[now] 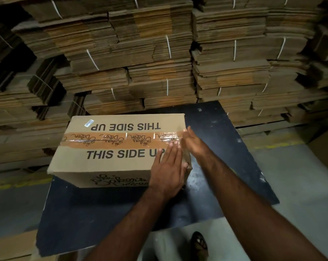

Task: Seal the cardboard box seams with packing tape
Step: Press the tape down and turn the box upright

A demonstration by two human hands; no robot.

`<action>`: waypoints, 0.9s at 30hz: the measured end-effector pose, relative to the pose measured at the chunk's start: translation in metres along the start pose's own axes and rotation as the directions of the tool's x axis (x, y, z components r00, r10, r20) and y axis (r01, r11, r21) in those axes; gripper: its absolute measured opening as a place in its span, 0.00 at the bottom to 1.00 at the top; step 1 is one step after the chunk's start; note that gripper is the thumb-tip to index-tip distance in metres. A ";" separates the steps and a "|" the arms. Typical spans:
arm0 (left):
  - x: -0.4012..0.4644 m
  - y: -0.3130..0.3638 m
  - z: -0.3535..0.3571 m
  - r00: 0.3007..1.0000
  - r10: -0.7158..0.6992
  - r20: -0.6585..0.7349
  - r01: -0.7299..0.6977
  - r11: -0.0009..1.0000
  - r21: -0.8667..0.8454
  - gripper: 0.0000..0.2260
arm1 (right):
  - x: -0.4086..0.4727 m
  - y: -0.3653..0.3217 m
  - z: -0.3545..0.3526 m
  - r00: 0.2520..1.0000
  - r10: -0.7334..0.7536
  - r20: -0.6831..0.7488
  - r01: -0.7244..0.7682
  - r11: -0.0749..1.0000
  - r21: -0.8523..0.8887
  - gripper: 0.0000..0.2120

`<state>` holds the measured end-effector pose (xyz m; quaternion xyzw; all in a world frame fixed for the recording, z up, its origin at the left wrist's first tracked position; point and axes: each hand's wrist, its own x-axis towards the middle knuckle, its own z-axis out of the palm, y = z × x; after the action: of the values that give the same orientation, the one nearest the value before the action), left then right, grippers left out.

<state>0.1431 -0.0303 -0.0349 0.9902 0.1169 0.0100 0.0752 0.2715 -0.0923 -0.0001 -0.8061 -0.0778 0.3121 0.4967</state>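
- The cardboard box (110, 157) sits closed on the dark table (103, 213), toward its far left part, with "THIS SIDE UP" printed on both top flaps.
- A strip of printed brown packing tape (112, 141) runs along the centre seam of the box top, from the left edge to the right edge.
- Your left hand (167, 166) lies flat on the top of the box near its right end, fingers straight and together, fingertips reaching the tape. It holds nothing.
- Your right hand (192, 143) is at the right end of the box, fingers straight, its palm turned toward the box's end where the tape reaches the edge. Whether it presses the tape down over the edge cannot be told.
- Behind the table stand strapped bundles of flattened cartons (159, 53), stacked high.
- A sandalled foot (199, 243) shows on the grey floor below the table's near edge.
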 end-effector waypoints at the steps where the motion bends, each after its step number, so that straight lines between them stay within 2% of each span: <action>1: -0.003 0.003 0.001 1.000 -0.016 -0.019 0.016 1.000 -0.008 0.29 | -0.005 0.003 0.003 0.999 -0.011 -0.041 0.010 1.000 -0.017 0.28; 5: -0.002 0.003 0.007 1.000 -0.005 -0.029 0.005 1.000 0.007 0.31 | -0.022 0.007 0.022 0.986 -0.102 -0.135 0.092 0.992 -0.081 0.24; 8: 0.006 0.000 0.005 1.000 -0.008 -0.011 0.008 1.000 0.027 0.30 | -0.005 -0.005 0.019 0.992 -0.088 -0.085 0.077 0.988 -0.132 0.20; 11: 0.002 0.000 -0.001 1.000 0.007 -0.015 -0.007 0.999 -0.042 0.28 | 0.004 -0.021 0.009 0.997 -0.058 -0.045 0.047 0.978 -0.202 0.22; 13: -0.006 -0.015 -0.011 0.996 -0.035 -0.081 0.032 0.999 -0.032 0.26 | -0.005 -0.030 0.015 0.988 -0.107 -0.113 0.075 0.962 -0.261 0.23; 15: -0.020 -0.050 -0.024 0.954 -0.186 -0.234 0.175 0.982 -0.067 0.25 | -0.018 -0.037 0.031 0.950 -0.284 -0.132 0.229 0.917 -0.326 0.25; 17: -0.040 -0.099 -0.037 0.858 -0.356 -0.370 0.307 0.934 -0.184 0.22 | -0.031 -0.040 0.061 0.895 -0.446 0.009 0.410 0.814 -0.413 0.25; 19: -0.063 -0.154 -0.049 0.749 -0.498 -0.436 0.416 0.867 -0.276 0.21 | -0.041 -0.041 0.102 0.842 -0.511 0.170 0.528 0.718 -0.454 0.25; 23: -0.094 -0.237 -0.069 0.588 -0.699 -0.407 0.588 0.715 -0.379 0.22 | -0.059 -0.045 0.180 0.714 -0.564 0.415 0.699 0.533 -0.478 0.26; 25: -0.101 -0.262 -0.076 0.587 -0.742 -0.323 0.608 0.668 -0.429 0.22 | -0.061 -0.046 0.210 0.693 -0.542 0.475 0.719 0.482 -0.500 0.27; 27: -0.102 -0.277 -0.079 0.632 -0.741 -0.228 0.584 0.648 -0.489 0.22 | -0.062 -0.047 0.232 0.670 -0.536 0.515 0.741 0.433 -0.514 0.28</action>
<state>-0.0224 0.2241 0.0007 0.8149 0.4881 0.2092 0.2321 0.0965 0.0784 -0.0065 -0.7844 -0.5576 0.1534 0.2242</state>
